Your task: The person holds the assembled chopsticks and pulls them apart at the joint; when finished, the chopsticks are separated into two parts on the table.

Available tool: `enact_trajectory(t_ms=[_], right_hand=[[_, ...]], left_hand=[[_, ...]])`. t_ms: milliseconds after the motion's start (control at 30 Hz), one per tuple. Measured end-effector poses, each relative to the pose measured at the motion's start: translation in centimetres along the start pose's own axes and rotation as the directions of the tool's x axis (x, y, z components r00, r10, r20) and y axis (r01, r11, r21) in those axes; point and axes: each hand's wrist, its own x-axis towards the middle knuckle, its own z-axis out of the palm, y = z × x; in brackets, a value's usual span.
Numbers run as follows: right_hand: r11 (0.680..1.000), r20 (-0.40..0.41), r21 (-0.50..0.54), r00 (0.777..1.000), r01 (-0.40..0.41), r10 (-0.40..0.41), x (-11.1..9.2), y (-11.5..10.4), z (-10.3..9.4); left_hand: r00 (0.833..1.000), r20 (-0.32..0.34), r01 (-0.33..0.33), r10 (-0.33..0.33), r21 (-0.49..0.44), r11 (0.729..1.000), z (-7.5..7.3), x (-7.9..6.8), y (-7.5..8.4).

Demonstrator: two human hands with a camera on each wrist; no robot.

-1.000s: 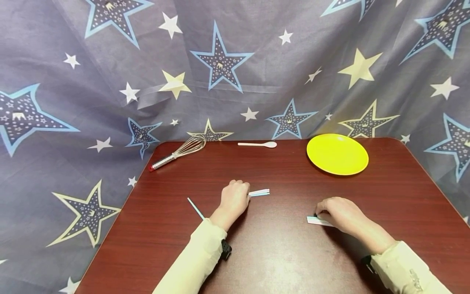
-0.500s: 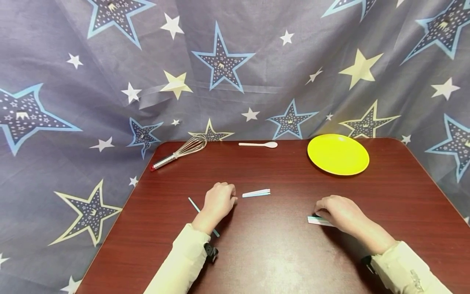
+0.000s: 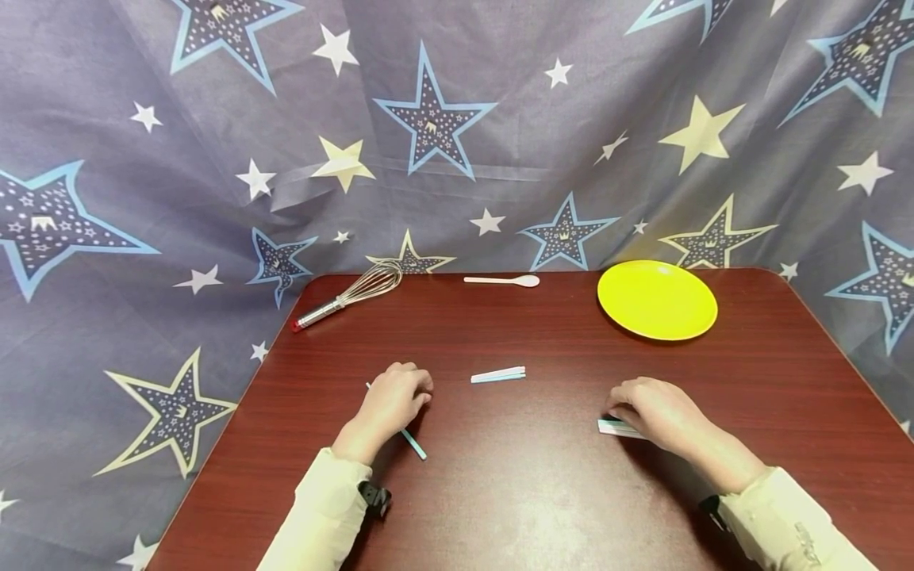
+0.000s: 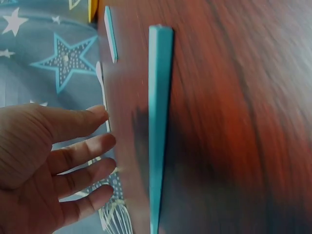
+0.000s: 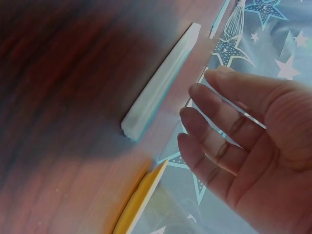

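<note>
Firstly, whisk (image 3: 343,301); left hand (image 3: 391,398), loose, empty, above blue chopstick (image 4: 160,107); central chopsticks (image 3: 498,375); white spoon (image 3: 503,280); yellow plate (image 3: 657,301), at far side of bench (image 3: 514,492) like whisk and spoon, presumably for working room; right hand (image 3: 660,412), loose, empty, above white-and-teal chopsticks (image 5: 162,80).

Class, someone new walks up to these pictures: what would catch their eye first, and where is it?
Probably the bright yellow plate at the back right of the dark red table. Behind it hangs a grey-blue cloth printed with stars, filling the top of the head view. Next come the left hand over a lone turquoise stick and the right hand by white and turquoise sticks.
</note>
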Motion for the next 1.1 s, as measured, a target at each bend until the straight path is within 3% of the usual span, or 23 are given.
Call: enact_trajectory(t_ms=[567,800,1100], right_hand=[[1.000,-0.019,0.000,1.000,-0.011,0.011,0.0,-0.2,0.1],[1.000,-0.020,0.001,1.000,-0.015,0.015,0.0,-0.2,0.1],[1.000,-0.010,0.009,1.000,-0.024,0.025,0.1,-0.3,0.1]], left_hand=[[0.998,0.008,-0.056,0.056,0.021,0.998,-1.1,-2.6,-3.7],[0.998,0.066,-0.015,0.013,0.031,0.999,-1.1,-3.4,-4.2],[0.998,0.053,-0.019,0.016,0.060,0.998,-0.5,-3.5,-4.3]])
